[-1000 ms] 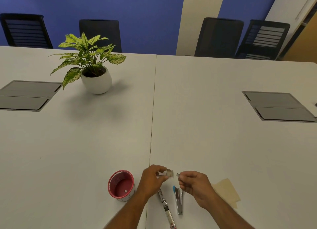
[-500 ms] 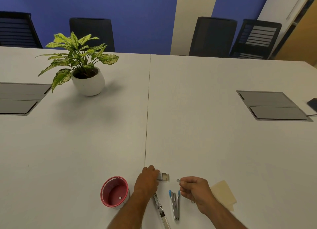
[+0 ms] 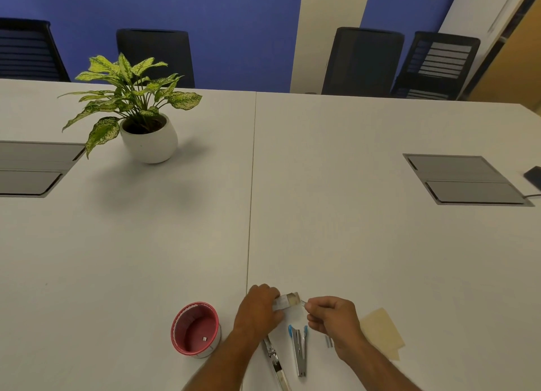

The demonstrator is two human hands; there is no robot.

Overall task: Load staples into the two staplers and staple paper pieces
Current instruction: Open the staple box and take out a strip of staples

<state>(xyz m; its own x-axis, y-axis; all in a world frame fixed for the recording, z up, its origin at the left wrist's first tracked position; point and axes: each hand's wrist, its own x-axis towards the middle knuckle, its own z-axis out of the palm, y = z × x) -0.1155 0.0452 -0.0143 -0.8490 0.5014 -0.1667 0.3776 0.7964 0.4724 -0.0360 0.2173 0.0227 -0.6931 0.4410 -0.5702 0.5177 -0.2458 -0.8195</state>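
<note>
My left hand (image 3: 259, 310) grips a small staple box (image 3: 288, 300) just above the table's near edge. My right hand (image 3: 333, 317) pinches a thin strip of staples (image 3: 304, 302) at the box's open end. Below the hands lie two staplers: a silver one (image 3: 275, 364) partly under my left wrist, and a blue-tipped one (image 3: 299, 350) lying opened up. A short strip of staples (image 3: 328, 341) lies by my right wrist. Tan paper pieces (image 3: 382, 332) lie to the right of my right hand.
A red round container (image 3: 195, 329) stands left of my left arm. A potted plant (image 3: 140, 118) sits far back on the left. Grey cable hatches (image 3: 465, 179) are set into the white table (image 3: 322, 215) on both sides. Black chairs line the far edge.
My right hand has moved left and closed the gap, bringing its staple strip to the open end of the box. The camera has shifted slightly.
</note>
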